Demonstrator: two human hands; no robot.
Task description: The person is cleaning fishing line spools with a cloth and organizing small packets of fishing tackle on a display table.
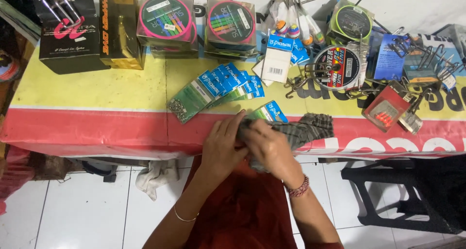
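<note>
On my far left a black box (73, 33) and a gold box (120, 31) stand at the back of the table (97, 125). A fan of green packets (213, 89) lies just above my hands. My left hand (222, 144) presses flat on a packet (267, 112) at the table's front edge. My right hand (269, 147) is bunched tight around a striped cloth (308, 128), touching that packet. Line spools (337, 67) sit further right.
</note>
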